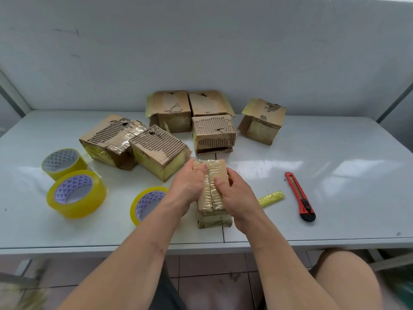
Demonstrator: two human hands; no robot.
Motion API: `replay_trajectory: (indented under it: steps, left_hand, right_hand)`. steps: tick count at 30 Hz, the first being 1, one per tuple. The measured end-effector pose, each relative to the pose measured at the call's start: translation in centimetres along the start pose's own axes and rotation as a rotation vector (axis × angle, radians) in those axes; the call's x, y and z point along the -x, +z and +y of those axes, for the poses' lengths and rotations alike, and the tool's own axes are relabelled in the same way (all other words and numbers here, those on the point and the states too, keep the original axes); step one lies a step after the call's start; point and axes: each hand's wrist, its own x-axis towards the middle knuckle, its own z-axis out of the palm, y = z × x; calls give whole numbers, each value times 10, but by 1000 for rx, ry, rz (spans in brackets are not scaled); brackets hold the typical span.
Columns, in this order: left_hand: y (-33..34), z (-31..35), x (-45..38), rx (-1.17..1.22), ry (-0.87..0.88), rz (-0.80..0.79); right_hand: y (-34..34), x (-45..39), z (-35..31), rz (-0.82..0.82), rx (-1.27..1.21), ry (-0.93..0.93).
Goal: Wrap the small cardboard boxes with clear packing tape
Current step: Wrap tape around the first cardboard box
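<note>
Both hands hold a small taped box (pixel 212 193) near the front of the white table (pixel 335 186). The left hand (pixel 190 184) curls over its top, it seems; the right hand (pixel 234 193) grips its side.

White table (pixel 335 175) bears boxes (pixel 161 151), tape rolls (pixel 76 193), red cutter (pixel 299 195).

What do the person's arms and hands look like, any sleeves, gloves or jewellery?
Both arms are bare up to the frame edge, with no sleeves showing. The left hand and right hand wear no gloves; no rings, watch or bracelets are visible. A small mark shows on the left forearm.
</note>
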Motion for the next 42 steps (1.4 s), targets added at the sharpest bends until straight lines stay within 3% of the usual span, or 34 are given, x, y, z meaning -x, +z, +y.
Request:
replay_trajectory:
  steps: [12,25,28,30,36,42]
  left_hand:
    - [2,12,-12,-160,-90,9]
    - [-2,12,-12,-245,-103,-6]
    - [-13,14,-4,-254,-69,9]
    - [-29,16,8,-252,45,124]
    - [-71,-17,52,-697,280,355]
    - [-77,-43,70,-1313,184,177]
  right_hand:
    - [1,11,10,-12,152,-51]
    - [1,13,16,24,94,-79]
    - [2,15,13,107,245,-150]
    - [6,14,10,182,434,-250]
    - [22,22,-1,281,720,-406]
    - [31,32,-5,252,713,-505]
